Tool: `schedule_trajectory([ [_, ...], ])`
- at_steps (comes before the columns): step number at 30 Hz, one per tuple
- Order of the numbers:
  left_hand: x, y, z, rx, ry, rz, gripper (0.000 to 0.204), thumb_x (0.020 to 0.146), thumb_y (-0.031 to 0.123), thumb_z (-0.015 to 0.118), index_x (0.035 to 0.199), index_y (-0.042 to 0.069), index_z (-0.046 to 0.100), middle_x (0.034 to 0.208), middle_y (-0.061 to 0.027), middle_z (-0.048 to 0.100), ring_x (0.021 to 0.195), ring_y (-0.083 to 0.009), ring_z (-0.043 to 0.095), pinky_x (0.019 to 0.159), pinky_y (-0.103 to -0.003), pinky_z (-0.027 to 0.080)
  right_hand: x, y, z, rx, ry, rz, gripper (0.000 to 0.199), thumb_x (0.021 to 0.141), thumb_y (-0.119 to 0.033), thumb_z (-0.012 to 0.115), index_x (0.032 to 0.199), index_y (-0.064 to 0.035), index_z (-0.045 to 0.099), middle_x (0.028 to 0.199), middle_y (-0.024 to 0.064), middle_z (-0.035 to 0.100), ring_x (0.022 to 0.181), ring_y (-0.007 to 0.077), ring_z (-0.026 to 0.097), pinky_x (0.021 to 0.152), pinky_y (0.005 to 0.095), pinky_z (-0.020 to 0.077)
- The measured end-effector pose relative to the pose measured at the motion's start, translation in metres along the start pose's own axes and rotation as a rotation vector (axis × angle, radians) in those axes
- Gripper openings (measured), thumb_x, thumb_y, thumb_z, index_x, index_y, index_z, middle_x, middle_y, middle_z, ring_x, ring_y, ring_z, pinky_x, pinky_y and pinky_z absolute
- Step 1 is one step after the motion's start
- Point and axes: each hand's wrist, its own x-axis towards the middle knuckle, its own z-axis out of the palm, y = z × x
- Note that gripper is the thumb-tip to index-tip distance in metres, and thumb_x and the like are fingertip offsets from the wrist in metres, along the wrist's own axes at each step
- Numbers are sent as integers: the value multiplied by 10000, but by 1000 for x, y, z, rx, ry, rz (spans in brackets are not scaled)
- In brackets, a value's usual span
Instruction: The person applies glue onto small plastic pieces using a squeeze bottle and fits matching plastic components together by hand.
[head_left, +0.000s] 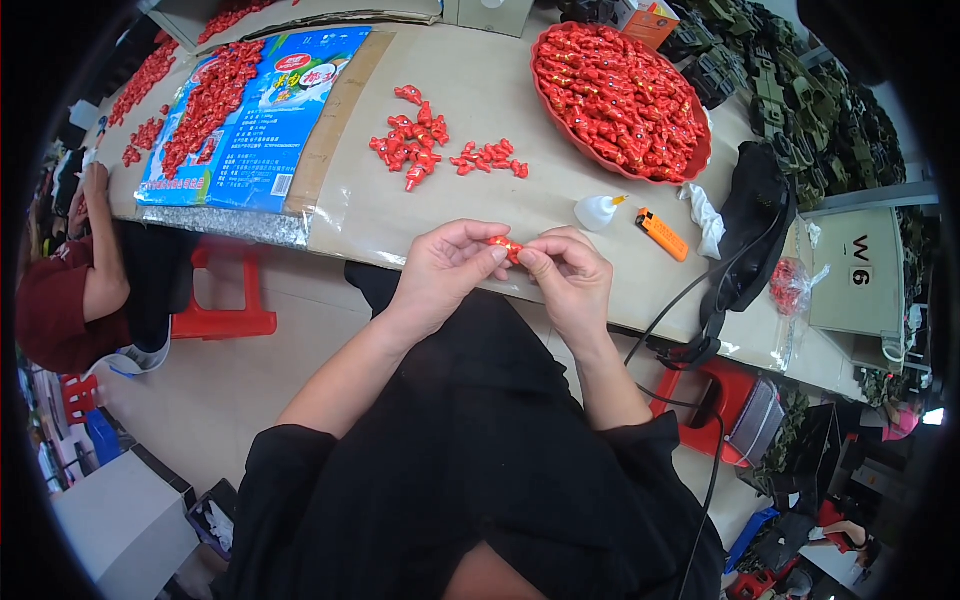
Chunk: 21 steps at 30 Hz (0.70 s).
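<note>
A small red figurine with gold marks is pinched between my two hands, just over the table's near edge. My left hand grips its left end with thumb and fingers. On its right end, my right hand closes thumb against forefinger. Beyond my hands lies a loose cluster of similar red pieces, with a smaller group to its right. A white squeeze bottle with a yellow tip and an orange lighter lie right of my hands.
A red basin heaped with red pieces stands far right. Crumpled white tissue and a black bag with a cable lie beside the lighter. At left, a blue printed cardboard sheet carries more pieces; another person sits there.
</note>
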Motion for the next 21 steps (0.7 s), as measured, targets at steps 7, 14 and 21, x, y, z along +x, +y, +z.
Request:
schedule_trajectory([
  [7,0,0,1,-5,12,3,194,810,0,516,999,-44,523,852,-92,587,719,-109,557,669,-232,474,0,2,0,-82,-5,-69,36,726,21,620,755,27,601,755,57,529,678,107,520,597,216,438],
  [14,0,0,2,-1,19,4,189,805,-2,520,989,-43,526,846,-90,585,710,-108,558,661,-232,475,0,5,1,-97,14,-97,39,716,10,631,739,21,603,724,55,531,669,111,510,589,224,424],
  [21,1,-2,2,-10,20,15,185,802,-2,525,984,-39,529,841,-85,582,706,-105,557,656,-229,473,0,3,0,-100,13,-106,35,717,5,630,735,19,604,726,57,536,673,117,515,587,226,425],
])
